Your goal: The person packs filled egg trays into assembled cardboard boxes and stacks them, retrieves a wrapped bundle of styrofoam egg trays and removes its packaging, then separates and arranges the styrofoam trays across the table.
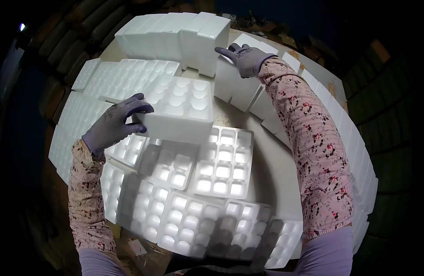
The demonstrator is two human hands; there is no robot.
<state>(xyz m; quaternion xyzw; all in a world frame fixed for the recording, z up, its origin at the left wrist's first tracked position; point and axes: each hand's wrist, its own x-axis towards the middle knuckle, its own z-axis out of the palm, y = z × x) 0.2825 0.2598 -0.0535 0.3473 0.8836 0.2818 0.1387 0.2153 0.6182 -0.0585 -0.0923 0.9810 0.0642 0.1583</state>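
My left hand (pixel 117 120), in a grey-purple glove, grips the left end of a white foam tray (pixel 175 126). Rounded pockets show on the tray's upper face, and it is raised over other trays. Fingers lie along its upper edge, with the thumb lower on its side. My right hand (pixel 248 60), gloved alike, is at the upper right with fingers stretched out to the left. It is over the near end of a row of white foam trays (pixel 228 80); whether it touches them I cannot tell. Below the raised tray, another pocketed foam tray (pixel 224 165) lies face up.
Foam trays standing on edge (pixel 170 37) form a row at the back. More trays (pixel 81 124) cover the left side, and several (pixel 189 223) lie along the front edge. A long row (pixel 345 142) curves down the right. The pale tabletop (pixel 271 161) shows between them.
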